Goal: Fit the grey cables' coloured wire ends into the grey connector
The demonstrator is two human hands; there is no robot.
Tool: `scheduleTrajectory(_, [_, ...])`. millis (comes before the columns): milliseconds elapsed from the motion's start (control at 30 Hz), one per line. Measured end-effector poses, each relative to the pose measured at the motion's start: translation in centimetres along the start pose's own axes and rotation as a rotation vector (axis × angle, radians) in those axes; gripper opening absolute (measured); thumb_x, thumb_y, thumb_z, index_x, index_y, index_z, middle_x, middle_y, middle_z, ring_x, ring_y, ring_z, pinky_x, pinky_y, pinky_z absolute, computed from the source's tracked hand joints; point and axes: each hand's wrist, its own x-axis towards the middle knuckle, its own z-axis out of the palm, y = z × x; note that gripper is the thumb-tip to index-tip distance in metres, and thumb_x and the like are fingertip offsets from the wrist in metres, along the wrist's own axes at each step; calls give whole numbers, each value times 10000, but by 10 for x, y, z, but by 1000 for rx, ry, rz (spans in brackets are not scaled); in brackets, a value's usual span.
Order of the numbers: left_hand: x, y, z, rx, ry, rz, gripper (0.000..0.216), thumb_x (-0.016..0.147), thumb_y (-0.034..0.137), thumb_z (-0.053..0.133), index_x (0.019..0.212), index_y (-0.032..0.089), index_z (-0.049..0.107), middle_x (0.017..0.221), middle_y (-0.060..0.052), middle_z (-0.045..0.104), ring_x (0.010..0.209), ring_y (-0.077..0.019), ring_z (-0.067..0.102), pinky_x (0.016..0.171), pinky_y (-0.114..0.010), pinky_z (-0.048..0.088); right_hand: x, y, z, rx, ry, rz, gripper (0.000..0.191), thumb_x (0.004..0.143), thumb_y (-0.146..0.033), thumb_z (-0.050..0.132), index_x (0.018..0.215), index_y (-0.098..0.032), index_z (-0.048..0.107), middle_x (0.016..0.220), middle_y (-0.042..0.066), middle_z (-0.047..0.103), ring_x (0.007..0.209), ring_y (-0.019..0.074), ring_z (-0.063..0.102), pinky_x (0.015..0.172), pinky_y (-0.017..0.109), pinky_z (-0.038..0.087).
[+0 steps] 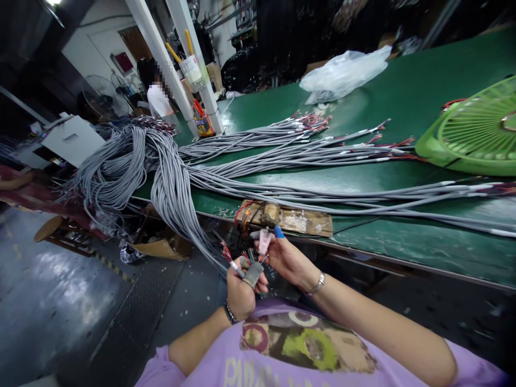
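Note:
My left hand is closed around the end of a grey cable with a white sleeve. Grey wrapping covers one of its fingertips. Thin coloured wires fan out between my two hands, and a red bunch sticks out at the left. My right hand is pinched at these wires, seemingly on a single thin one; its fingertips partly hide the grip. It wears pink wrapping on one finger and blue wrapping on another.
Long bundles of grey cables lie across the green table and droop over its edge at the left. A wooden block with a device sits at the front edge. A green fan, a plastic bag and a seated person are farther off.

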Motion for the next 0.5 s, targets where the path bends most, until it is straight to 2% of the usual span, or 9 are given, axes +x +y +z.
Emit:
scheduleTrajectory(100, [-3,2,-4,28,23,21,332,728,457,648,667,166,501,503,19,598,352,-77,503,348,-166,319,-4,-3,1,-49,-9,21,339,747,-517,624,820,-188,660,763,36,656,638,127,563,585,248,447])
scheduleTrajectory(267, [-3,8,-7,105,83,105,338,723,470,649,663,168,509,530,7,616,374,-82,515,371,-177,366,-8,-4,4,-131,17,-45,254,718,-423,693,776,-180,652,738,19,639,628,110,543,582,231,444])
scheduleTrajectory(500, [1,13,-4,266,61,241,292,757,444,619,694,166,555,546,-10,614,431,-108,545,443,-212,440,-7,-3,4,-40,56,3,259,694,-432,713,773,-190,665,731,13,649,658,116,562,614,239,447])
